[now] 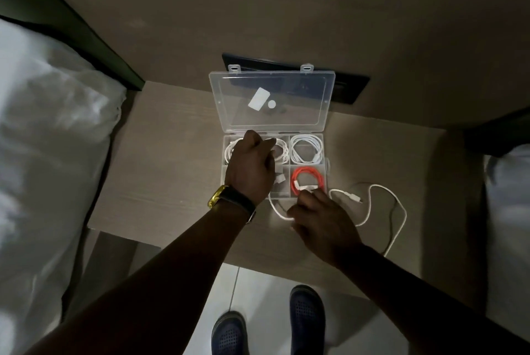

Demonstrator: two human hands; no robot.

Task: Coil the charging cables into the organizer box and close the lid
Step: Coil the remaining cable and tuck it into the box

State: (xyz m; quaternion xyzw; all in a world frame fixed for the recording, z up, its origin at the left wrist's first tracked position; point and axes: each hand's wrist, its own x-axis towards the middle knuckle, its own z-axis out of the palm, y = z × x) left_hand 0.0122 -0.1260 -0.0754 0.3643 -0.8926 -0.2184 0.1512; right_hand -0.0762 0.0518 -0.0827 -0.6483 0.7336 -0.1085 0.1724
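A clear plastic organizer box (325, 163) stands on the wooden nightstand, its lid (272, 102) swung open and leaning back. A white coiled cable (306, 149) fills the back right compartment. A red coiled cable (308, 179) lies in the front right one. My left hand (251, 166) reaches into the left compartment, fingers closed over a white coil (282, 151). My right hand (321, 219) sits at the box's front edge, pinching a loose white cable (372, 202) that snakes across the nightstand to the right.
The nightstand (160, 182) stands between two beds with white bedding (51, 136). A dark socket panel (350, 87) is set in the wall behind the lid. My two dark shoes (305, 317) stand on the pale floor below.
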